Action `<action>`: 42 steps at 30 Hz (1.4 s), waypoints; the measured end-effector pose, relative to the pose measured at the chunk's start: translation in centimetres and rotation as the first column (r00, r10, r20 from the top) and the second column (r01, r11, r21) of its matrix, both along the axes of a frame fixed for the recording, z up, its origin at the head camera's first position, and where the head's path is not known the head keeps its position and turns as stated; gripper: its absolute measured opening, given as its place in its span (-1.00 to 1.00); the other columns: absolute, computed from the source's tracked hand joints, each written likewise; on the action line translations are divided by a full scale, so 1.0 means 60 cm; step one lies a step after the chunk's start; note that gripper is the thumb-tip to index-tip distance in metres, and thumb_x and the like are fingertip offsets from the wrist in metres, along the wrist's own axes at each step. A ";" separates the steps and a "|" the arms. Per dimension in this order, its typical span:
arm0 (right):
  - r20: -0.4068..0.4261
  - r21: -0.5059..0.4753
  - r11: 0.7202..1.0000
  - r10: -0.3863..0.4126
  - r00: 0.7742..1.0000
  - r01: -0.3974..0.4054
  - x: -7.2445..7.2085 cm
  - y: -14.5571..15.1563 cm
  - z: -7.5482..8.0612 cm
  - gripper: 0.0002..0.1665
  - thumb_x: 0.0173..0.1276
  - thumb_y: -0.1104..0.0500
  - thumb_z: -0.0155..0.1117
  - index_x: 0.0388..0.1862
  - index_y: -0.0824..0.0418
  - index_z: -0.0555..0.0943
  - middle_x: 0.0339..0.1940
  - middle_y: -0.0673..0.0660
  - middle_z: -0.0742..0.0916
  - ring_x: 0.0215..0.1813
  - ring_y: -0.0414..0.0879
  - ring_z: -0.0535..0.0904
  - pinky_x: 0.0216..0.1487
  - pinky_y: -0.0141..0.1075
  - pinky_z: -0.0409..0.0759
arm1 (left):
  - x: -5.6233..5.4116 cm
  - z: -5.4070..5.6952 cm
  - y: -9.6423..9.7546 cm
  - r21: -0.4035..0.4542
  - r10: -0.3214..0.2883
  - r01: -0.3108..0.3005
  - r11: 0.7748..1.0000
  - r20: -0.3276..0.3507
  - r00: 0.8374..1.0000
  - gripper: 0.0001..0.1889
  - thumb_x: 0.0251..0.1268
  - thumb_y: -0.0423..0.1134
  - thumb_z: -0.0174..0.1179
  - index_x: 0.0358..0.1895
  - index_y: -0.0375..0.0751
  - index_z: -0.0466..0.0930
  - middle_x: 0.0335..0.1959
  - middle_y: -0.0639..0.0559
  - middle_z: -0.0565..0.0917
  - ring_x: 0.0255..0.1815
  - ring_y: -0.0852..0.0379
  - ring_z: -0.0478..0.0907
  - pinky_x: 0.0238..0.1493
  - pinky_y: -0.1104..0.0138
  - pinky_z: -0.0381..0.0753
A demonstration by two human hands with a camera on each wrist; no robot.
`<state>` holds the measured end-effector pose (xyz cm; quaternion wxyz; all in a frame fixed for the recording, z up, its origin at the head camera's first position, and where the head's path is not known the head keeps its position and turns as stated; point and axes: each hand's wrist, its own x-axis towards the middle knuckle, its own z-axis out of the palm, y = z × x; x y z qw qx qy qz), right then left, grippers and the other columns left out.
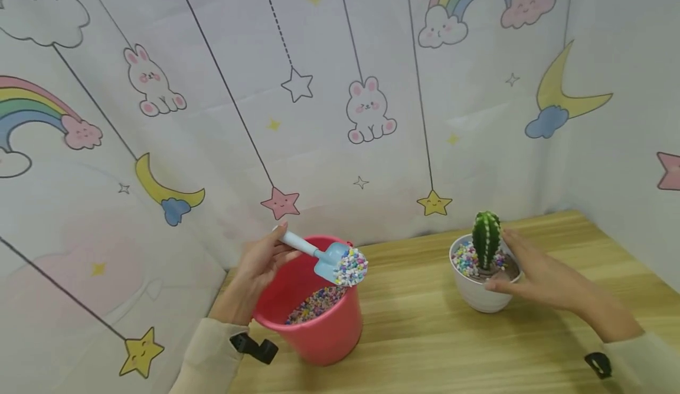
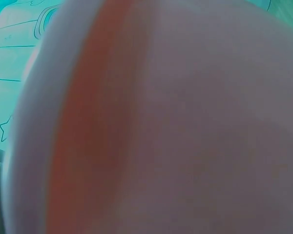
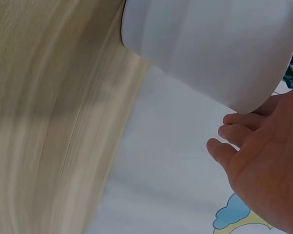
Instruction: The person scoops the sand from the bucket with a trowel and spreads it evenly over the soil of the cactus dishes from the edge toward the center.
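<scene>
My left hand (image 1: pixel 265 258) grips the pale handle of a small light-blue shovel (image 1: pixel 328 258). Colourful little beads (image 1: pixel 352 267) are heaped on its blade, held above the right rim of a red bucket (image 1: pixel 334 335). More multicoloured beads (image 1: pixel 316 304) lie inside the bucket. On the right, my right hand (image 1: pixel 547 279) holds a white flower pot (image 1: pixel 480 293) at its rim, thumb in front and fingers on the far side. A green cactus (image 1: pixel 486 240) stands upright in the pot. Beads cover the left part of the brown surface around it. A blurred pinkish surface (image 2: pixel 210 122) fills most of the left wrist view.
Bucket and pot stand apart on a wood-grain table (image 1: pixel 409 323). Behind them hangs a white backdrop (image 1: pixel 329 158) printed with rabbits, stars and rainbows. The table's back edge meets it just behind the pot.
</scene>
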<state>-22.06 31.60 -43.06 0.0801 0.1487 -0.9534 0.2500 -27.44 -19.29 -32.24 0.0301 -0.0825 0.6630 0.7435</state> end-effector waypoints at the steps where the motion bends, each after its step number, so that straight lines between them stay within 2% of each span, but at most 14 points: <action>1: 0.001 0.002 1.000 -0.002 1.000 0.002 -0.001 -0.001 -0.002 0.48 0.24 -0.37 0.51 0.69 0.48 -0.06 0.66 0.60 0.12 0.62 0.61 0.11 0.48 0.54 0.24 | 0.000 -0.001 0.003 0.002 -0.004 0.004 1.000 -0.002 1.000 -0.45 0.60 0.05 0.16 0.30 -0.37 0.43 -0.26 0.00 0.76 -0.25 0.13 0.83 -0.03 0.29 0.86; 5: 0.007 0.005 1.000 -0.005 1.000 0.005 -0.003 -0.002 -0.008 0.48 0.25 -0.37 0.50 0.68 0.50 -0.07 0.67 0.60 0.11 0.65 0.58 0.05 0.51 0.53 0.21 | -0.003 -0.003 0.012 0.006 -0.010 0.010 1.000 -0.014 1.000 -0.44 0.60 0.06 0.16 0.30 -0.40 0.42 -0.22 -0.03 0.73 -0.26 0.15 0.81 -0.11 0.34 0.87; 10: 0.023 -0.012 1.000 0.000 1.000 0.000 -0.003 -0.001 -0.011 0.47 0.27 -0.35 0.49 0.67 0.53 -0.08 0.67 0.60 0.09 0.68 0.57 -0.01 0.53 0.53 0.16 | -0.007 -0.002 0.023 0.011 -0.014 0.014 1.000 -0.004 1.000 -0.47 0.60 0.05 0.16 0.28 -0.36 0.44 -0.20 -0.05 0.72 -0.25 0.13 0.81 -0.07 0.31 0.87; 18: 0.044 -0.008 1.000 0.000 0.999 0.001 -0.003 -0.002 -0.015 0.45 0.31 -0.35 0.45 0.69 0.50 -0.11 0.69 0.58 0.06 0.68 0.55 -0.03 0.51 0.54 0.18 | -0.012 -0.001 0.043 0.026 -0.039 0.039 0.999 -0.022 0.999 -0.55 0.63 -0.01 0.14 0.22 -0.37 0.44 -0.23 -0.08 0.70 -0.28 0.11 0.80 -0.15 0.32 0.88; 24: 0.066 -0.012 1.000 0.003 0.998 -0.002 -0.002 -0.003 -0.011 0.44 0.34 -0.36 0.41 0.70 0.47 -0.16 0.70 0.57 0.01 0.69 0.56 -0.05 0.50 0.56 0.18 | -0.012 -0.002 0.069 0.031 -0.038 0.039 0.999 -0.017 0.999 -0.56 0.63 -0.03 0.15 0.24 -0.35 0.44 -0.15 -0.13 0.68 -0.26 0.09 0.79 -0.15 0.30 0.88; 33: 0.072 -0.017 1.000 -0.001 0.997 0.002 0.000 -0.002 -0.010 0.43 0.37 -0.36 0.38 0.71 0.45 -0.20 0.70 0.57 0.01 0.67 0.58 -0.01 0.49 0.55 0.21 | -0.009 0.003 0.100 0.087 -0.024 0.024 0.996 -0.004 1.000 -0.60 0.61 -0.08 0.19 0.16 -0.40 0.49 -0.17 -0.20 0.68 -0.26 0.05 0.80 -0.13 0.25 0.89; 42: 0.025 0.020 1.000 -0.010 1.000 0.010 -0.002 -0.003 -0.015 0.43 0.37 -0.39 0.37 0.70 0.47 -0.15 0.69 0.58 0.08 0.62 0.62 0.09 0.47 0.55 0.25 | -0.012 0.009 0.126 0.107 -0.027 0.024 0.994 0.023 0.999 -0.63 0.60 -0.08 0.21 0.13 -0.37 0.58 -0.20 -0.18 0.75 -0.24 0.04 0.83 -0.09 0.25 0.88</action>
